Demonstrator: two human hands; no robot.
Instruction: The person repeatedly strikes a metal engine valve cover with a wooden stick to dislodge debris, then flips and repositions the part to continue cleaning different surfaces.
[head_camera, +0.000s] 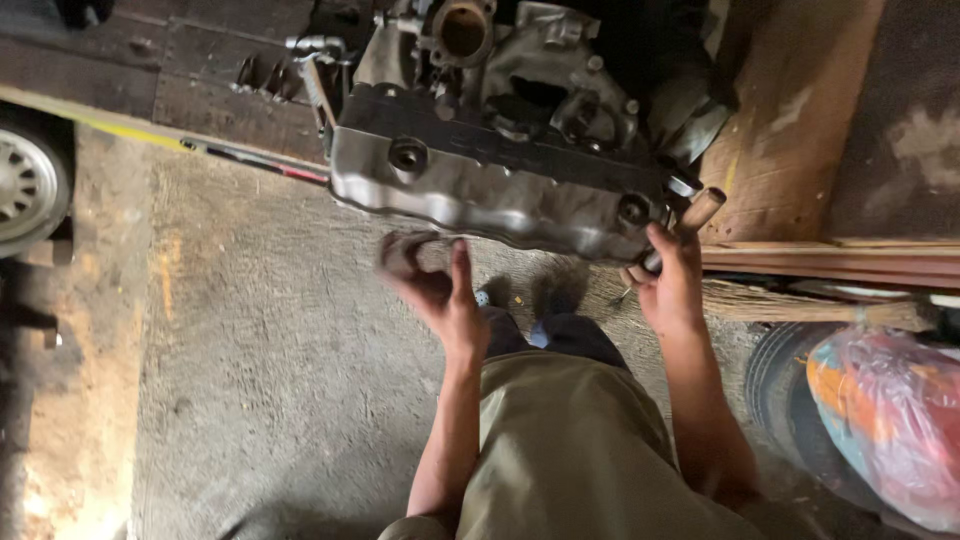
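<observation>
A grey metal engine block (500, 170) with a pressed oil pan rests on a dark wooden bench at the top. My right hand (672, 280) grips a wooden-handled tool (690, 222) held against the engine's right end. My left hand (432, 285) is blurred, fingers apart, just below the pan's lower left edge; I see nothing held in it. My legs and dark shoes (555, 325) stand on the concrete floor beneath.
A car wheel (25, 185) shows at the left edge. Wooden boards (790, 140) lie at the right, with a broom (800, 302), a tyre (780, 385) and a colourful plastic bag (895, 420) below. Loose metal parts (265, 75) sit on the bench.
</observation>
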